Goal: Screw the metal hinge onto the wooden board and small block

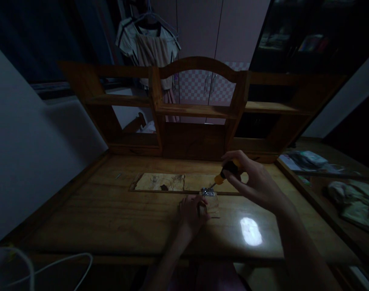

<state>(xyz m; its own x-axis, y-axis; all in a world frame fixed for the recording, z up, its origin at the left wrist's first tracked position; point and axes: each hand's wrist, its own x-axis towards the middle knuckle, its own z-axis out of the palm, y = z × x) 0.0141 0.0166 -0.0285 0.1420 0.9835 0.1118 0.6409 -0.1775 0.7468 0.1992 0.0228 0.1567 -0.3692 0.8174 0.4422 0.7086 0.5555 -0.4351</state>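
Observation:
My right hand (251, 178) is closed round the yellow and black handle of a screwdriver (222, 177). The screwdriver slants down to the left, and its tip meets a small metal hinge (208, 192). This hinge lies at the edge of a pale wooden piece (213, 205) on the wooden desktop. My left hand (192, 212) rests against the left side of that piece, fingers curled and fingertips close to the screwdriver tip. A dark shape shows among its fingers, too dim to name. Beside it a thin metal rod (215, 218) shows; whether my left hand holds it is unclear.
A long recess (160, 182) with a worn pale lining runs across the desktop (111, 218). A small metal pin (118, 176) lies at left. Behind stands an open wooden shelf unit (196, 110). A white cable (66, 258) hangs front left; cloth (357, 202) lies at right.

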